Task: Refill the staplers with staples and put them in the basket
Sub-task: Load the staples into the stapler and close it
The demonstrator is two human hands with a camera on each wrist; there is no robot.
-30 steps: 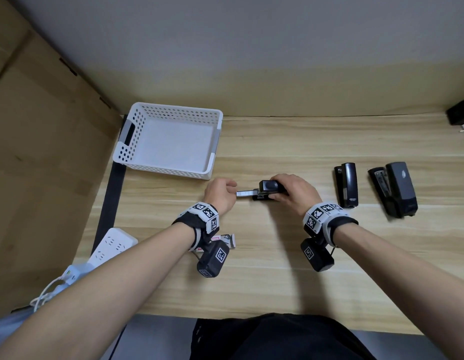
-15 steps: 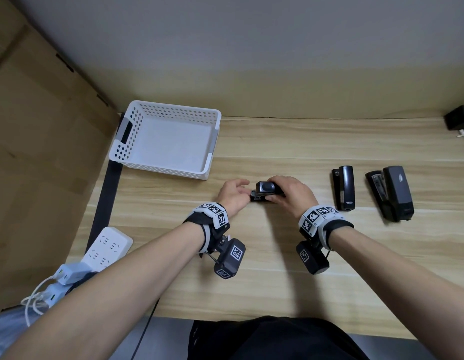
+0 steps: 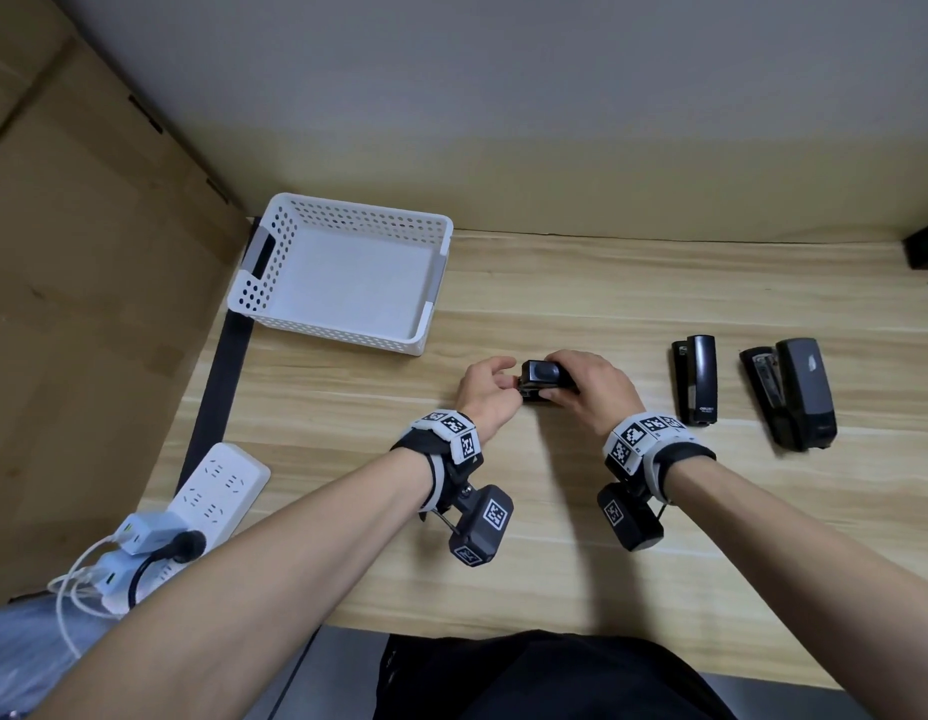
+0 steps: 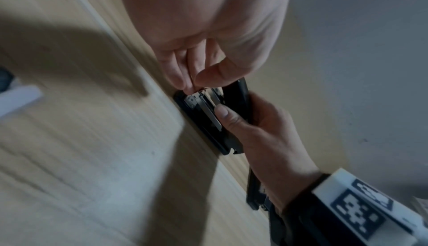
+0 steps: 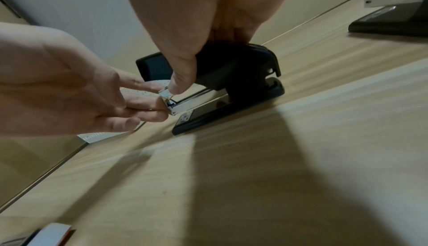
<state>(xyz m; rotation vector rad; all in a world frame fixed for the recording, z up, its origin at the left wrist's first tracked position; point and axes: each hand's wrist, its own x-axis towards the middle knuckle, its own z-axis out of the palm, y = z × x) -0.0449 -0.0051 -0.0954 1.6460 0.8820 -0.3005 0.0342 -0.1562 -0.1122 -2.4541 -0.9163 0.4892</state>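
Note:
A small black stapler (image 3: 542,379) lies on the wooden desk (image 3: 555,537), its top raised over the silver magazine (image 5: 199,100). My right hand (image 3: 560,387) grips it from above, thumb (image 5: 179,83) on the magazine's front end. My left hand (image 3: 503,379) pinches the front tip of that magazine (image 4: 197,92) with thumb and fingertips (image 5: 148,101). The white perforated basket (image 3: 430,283) stands empty at the back left. Two more black staplers, a slim one (image 3: 695,379) and a larger one (image 3: 797,392), lie to the right, untouched.
A white power strip (image 3: 220,491) with plugs and cables sits at the desk's left front edge. Cardboard (image 3: 87,304) walls off the left side. A black object (image 3: 927,246) is at the far right back. A small white and red box (image 5: 50,233) lies near my wrists.
The silver magazine that stuck out to the left has slid into the stapler. My left hand followed it rightwards up to the stapler's front; the right hand kept its hold.

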